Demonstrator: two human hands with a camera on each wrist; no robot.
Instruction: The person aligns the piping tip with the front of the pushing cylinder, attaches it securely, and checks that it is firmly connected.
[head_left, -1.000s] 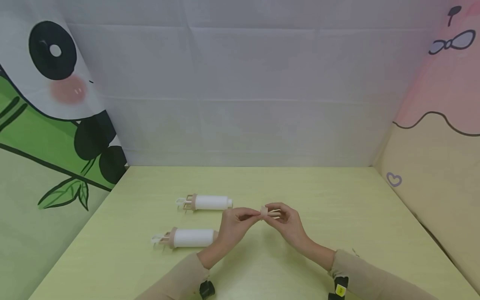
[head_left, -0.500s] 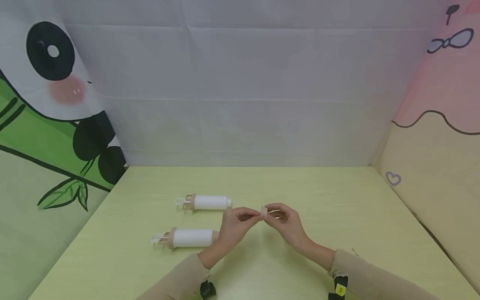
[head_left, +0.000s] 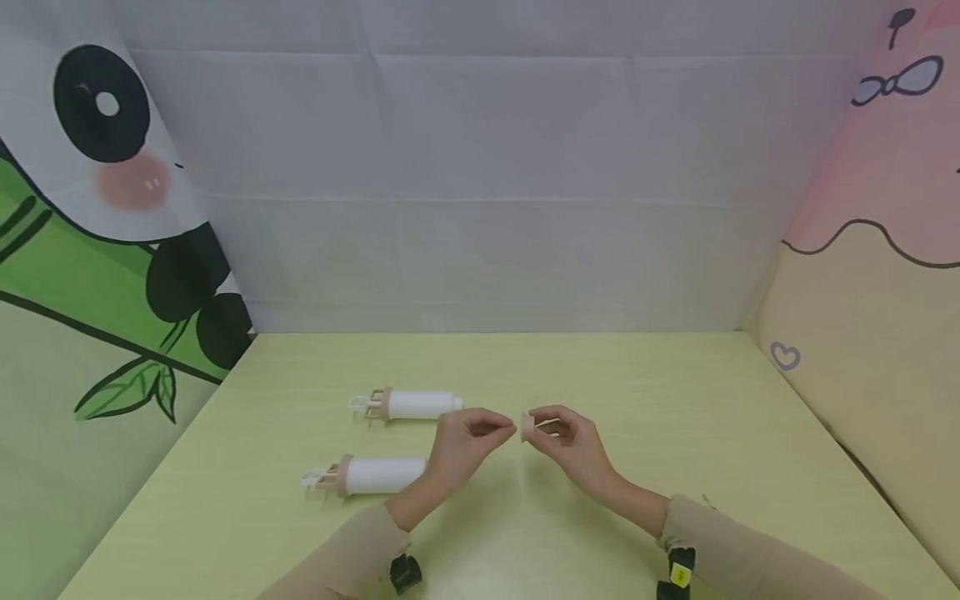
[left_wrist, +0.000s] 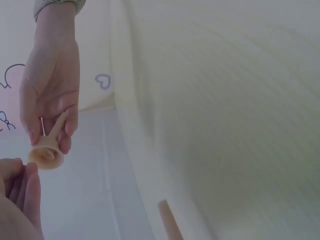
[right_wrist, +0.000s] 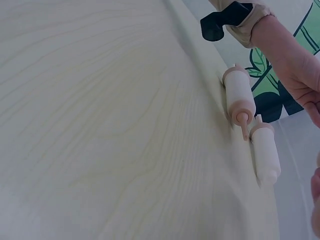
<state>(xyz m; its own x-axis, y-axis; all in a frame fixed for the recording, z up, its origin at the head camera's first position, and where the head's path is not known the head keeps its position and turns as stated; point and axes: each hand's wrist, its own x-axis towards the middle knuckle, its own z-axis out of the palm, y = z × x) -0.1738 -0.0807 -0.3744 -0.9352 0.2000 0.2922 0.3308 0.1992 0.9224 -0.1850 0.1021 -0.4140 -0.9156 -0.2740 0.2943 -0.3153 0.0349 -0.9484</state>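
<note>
My right hand [head_left: 573, 446] holds a small beige cup-shaped plastic piece [head_left: 528, 427] between thumb and fingers above the table. In the left wrist view, the piece [left_wrist: 47, 156] shows a round hollow mouth turned toward the left hand, with thin prongs running back among the right fingers. My left hand [head_left: 467, 446] is just left of it, thumb and fingertips close together, a narrow gap from the rim. Nothing shows between the left fingertips. Beyond the left wrist lie two white plastic cylinders with beige collars, a near one [head_left: 382, 476] and a far one [head_left: 420, 405].
The cylinders lie on their sides on a pale yellow wood-grain table [head_left: 645, 375], white handles pointing left. In the right wrist view, the near cylinder has a beige nozzle [right_wrist: 242, 121]. A white cloth backdrop [head_left: 487, 167] closes off the back, with printed side panels.
My left hand has drawn back slightly to the left, its fingertips leaving the beige piece. The right hand holds the piece in nearly the same spot; its prongs are now hidden in the head view.
</note>
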